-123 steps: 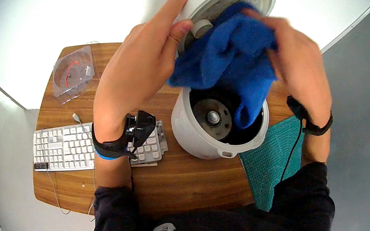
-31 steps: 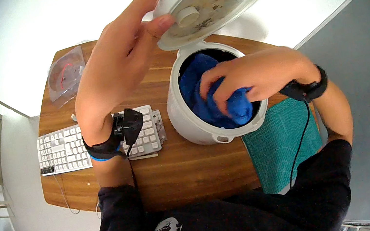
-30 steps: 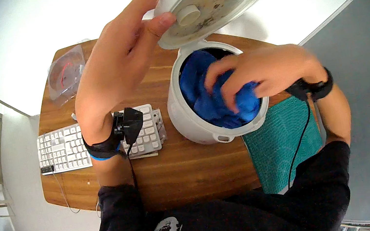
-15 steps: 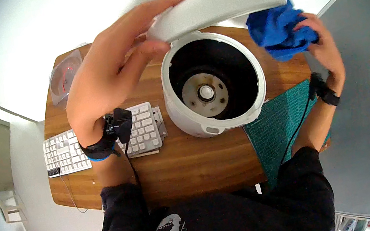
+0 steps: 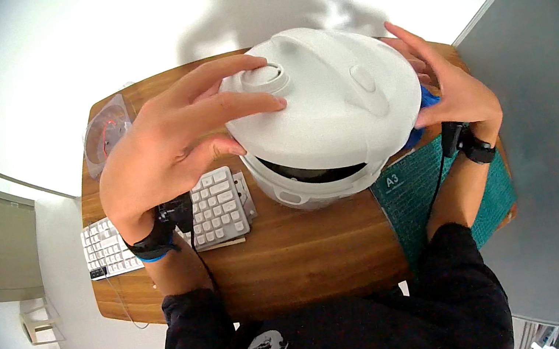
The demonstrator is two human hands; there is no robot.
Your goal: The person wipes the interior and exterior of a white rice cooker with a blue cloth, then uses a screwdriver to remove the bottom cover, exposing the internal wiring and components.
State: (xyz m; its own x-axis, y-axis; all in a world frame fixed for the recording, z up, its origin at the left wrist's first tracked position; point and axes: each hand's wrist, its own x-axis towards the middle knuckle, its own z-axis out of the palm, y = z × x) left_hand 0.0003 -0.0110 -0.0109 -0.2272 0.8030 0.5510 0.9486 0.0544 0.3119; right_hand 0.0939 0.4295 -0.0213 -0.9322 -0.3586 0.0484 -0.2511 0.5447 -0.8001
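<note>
The left hand rests spread fingers on the white domed plastic cooker lid, nearly shut over its round white pot on the wooden counter. The right hand grips a blue cloth beside the lid; keep it clear of the rim and press evenly.

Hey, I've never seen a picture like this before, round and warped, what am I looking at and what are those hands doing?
It is one picture from a wide fisheye camera worn on a person's head, looking down, so straight edges bend. There is no machine, only bare hands. The left hand rests its fingers on the domed white lid of a round white cooker, with a dark gap showing under the lid's front edge. The right hand touches the lid's far side with a blue cloth tucked under it. On the wooden table lie a white keyboard, a green cutting mat and a clear round plastic case.
</note>
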